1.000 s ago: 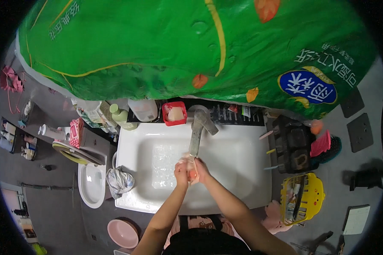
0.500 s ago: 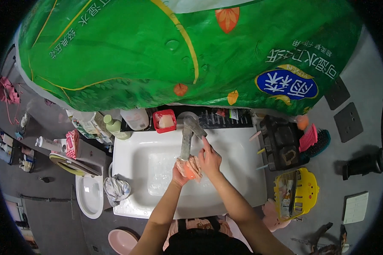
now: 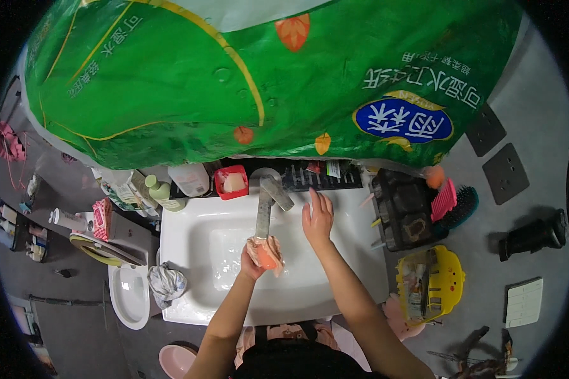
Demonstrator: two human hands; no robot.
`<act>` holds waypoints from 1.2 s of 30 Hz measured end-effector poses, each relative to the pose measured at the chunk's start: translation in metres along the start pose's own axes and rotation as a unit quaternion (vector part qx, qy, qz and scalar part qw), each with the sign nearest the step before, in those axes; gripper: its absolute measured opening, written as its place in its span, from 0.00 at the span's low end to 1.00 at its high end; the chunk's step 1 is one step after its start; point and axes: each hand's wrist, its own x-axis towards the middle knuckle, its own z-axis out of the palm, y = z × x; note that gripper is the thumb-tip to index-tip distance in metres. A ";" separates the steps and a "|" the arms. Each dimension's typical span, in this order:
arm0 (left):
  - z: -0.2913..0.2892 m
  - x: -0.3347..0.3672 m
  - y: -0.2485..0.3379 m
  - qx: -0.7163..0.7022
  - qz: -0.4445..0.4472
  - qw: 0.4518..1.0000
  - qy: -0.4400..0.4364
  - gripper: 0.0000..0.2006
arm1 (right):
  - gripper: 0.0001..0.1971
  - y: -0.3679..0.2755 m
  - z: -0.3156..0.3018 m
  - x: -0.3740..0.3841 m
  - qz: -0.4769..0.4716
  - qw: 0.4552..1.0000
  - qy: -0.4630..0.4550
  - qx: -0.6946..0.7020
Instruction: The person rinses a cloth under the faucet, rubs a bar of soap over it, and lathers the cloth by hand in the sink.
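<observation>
Left of the faucet [image 3: 263, 215] is a soap dish [image 3: 230, 170], right of the sink [image 3: 364, 271] a basket [image 3: 449, 279]

Seen from a head-worn camera, a person wears a plain black garment [image 3: 297, 363], its rounded dark front spreading across the lower edge of the view. Just beyond it shows peach-pink fabric [image 3: 284, 332] with a brownish print, the motif too small to make out, flanked by two dark straps [image 3: 260, 335]. The left forearm [image 3: 225, 309] and right forearm [image 3: 346, 287] are bare as far as the frame reaches; the left hand [image 3: 250, 265], partly hidden, and right hand [image 3: 318, 220] are bare too.
</observation>
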 end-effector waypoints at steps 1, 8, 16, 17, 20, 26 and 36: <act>0.002 0.000 0.000 0.009 0.004 1.000 0.029 0.24 | 0.17 0.009 0.004 0.007 -0.005 1.000 0.013 -0.022; 0.001 -0.002 0.006 0.026 0.022 0.999 0.031 0.25 | 0.19 0.026 0.026 0.023 0.022 0.991 -0.107 -0.077; 0.024 -0.004 0.003 0.030 0.030 0.999 0.018 0.26 | 0.08 0.050 0.040 0.059 0.537 0.590 0.051 0.601; 0.025 -0.002 0.002 0.032 0.030 0.999 0.017 0.26 | 0.08 0.062 0.042 0.060 0.537 0.591 0.053 0.600; 0.015 -0.006 0.007 0.032 0.046 0.998 0.036 0.26 | 0.06 0.057 0.045 0.069 0.546 0.406 0.131 0.721; 0.025 -0.002 0.001 0.033 0.037 0.998 0.035 0.26 | 0.07 0.078 0.051 0.080 0.566 0.471 0.072 0.672; 0.032 -0.006 -0.002 0.043 0.037 0.998 0.030 0.26 | 0.08 0.073 0.045 0.083 0.529 0.643 0.060 0.550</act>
